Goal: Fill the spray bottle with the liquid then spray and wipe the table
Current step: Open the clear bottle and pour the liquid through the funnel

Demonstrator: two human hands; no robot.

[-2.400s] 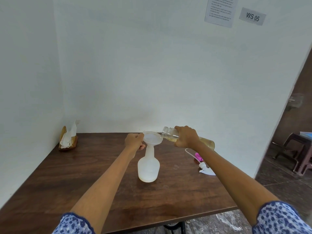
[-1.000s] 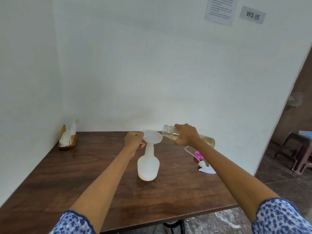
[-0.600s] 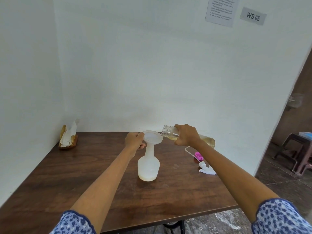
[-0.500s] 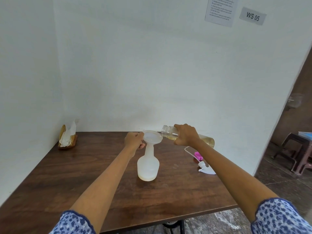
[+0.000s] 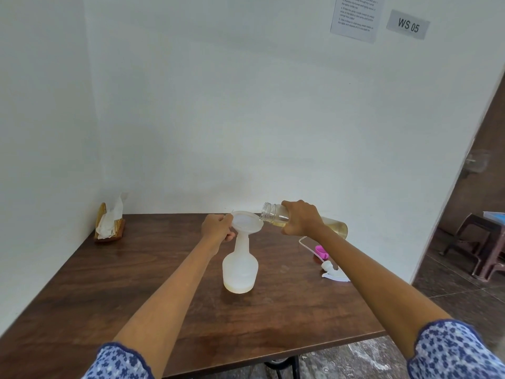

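We read one legible marking: "WS 05", in dark characters on a small grey label (image 5: 408, 24) fixed to the white wall (image 5: 246, 105) at upper right. Just left of it we see a white printed sheet (image 5: 356, 16), also fixed to the wall and cut off by the top edge of the view. It carries several lines of small numbered text, but we cannot read the print at this size.
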